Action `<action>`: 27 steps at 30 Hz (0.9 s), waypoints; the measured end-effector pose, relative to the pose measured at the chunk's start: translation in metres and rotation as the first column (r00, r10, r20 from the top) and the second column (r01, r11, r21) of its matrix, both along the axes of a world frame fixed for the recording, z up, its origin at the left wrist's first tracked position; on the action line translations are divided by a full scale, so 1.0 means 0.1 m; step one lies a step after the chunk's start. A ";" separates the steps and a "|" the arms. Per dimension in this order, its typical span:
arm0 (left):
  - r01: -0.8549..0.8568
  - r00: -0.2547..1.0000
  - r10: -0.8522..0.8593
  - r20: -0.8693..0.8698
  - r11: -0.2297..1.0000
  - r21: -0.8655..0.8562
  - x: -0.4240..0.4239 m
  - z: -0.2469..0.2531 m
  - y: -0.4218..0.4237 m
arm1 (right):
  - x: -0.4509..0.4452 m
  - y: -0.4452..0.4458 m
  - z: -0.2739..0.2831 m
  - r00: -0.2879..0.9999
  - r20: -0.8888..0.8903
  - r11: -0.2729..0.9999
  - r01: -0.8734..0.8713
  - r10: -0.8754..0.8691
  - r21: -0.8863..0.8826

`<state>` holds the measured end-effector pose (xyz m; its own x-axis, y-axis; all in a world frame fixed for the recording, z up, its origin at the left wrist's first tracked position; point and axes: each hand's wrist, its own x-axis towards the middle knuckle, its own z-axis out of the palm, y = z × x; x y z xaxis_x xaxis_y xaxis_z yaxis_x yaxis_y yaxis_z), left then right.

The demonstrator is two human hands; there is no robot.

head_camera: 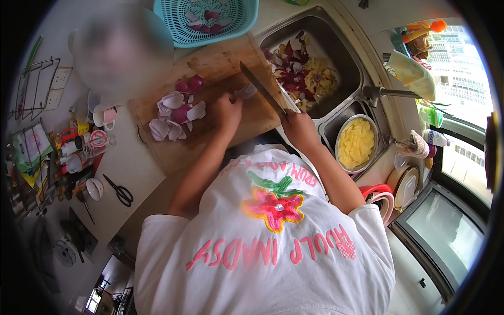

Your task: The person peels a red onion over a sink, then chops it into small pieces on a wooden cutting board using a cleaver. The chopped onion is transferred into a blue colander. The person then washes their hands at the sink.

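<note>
My right hand [300,126] grips the handle of a kitchen knife [262,88], its long blade slanting up and left over the right side of a wooden cutting board [220,51]. On the board rests my left hand [227,112], fingers curled; whether it holds anything is hidden. A pale purple onion piece [246,91] lies just right of its fingertips, near the blade. To the left of that hand, red onion pieces [172,100] are heaped, cupped pale layers among darker purple chunks [195,83].
A blue plastic basket [165,23] with onion pieces stands beyond the board. Peelings [299,75] lie in the steel sink [346,51]; sliced potatoes [356,143] fill a round bowl at right. Black scissors [119,191], mugs [105,117] and several jars are at left.
</note>
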<state>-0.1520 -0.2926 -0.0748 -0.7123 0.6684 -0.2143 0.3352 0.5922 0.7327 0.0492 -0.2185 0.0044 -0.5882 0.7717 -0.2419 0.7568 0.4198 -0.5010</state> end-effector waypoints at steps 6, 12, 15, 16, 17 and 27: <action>0.055 0.998 -0.055 -0.029 0.999 -0.001 -0.04 -0.04 0.02 | 0.02 -0.01 -0.01 1.000 0.018 1.000 -0.014 0.015 -0.027; 0.083 0.995 -0.084 0.052 0.996 0.015 -0.11 -0.13 0.05 | -0.17 0.05 -0.12 0.990 0.121 0.997 -0.072 0.068 0.023; 0.170 0.985 -0.173 -0.017 0.981 -0.092 -0.15 0.00 0.05 | -0.30 0.19 -0.15 0.995 0.057 0.996 -0.086 0.086 0.009; 0.202 0.976 -0.211 -0.057 0.969 -0.141 -0.15 0.09 0.06 | -0.33 0.22 -0.15 0.996 0.027 0.997 -0.082 0.082 -0.001; 0.178 0.966 -0.189 -0.174 0.981 -0.077 -0.13 0.14 0.07 | -0.33 0.22 -0.16 0.998 -0.001 0.998 -0.067 0.067 0.010; 0.401 0.846 -0.321 -0.426 0.909 0.111 -0.05 0.09 0.14 | -0.08 0.06 -0.03 0.995 -0.086 0.999 0.043 -0.045 -0.030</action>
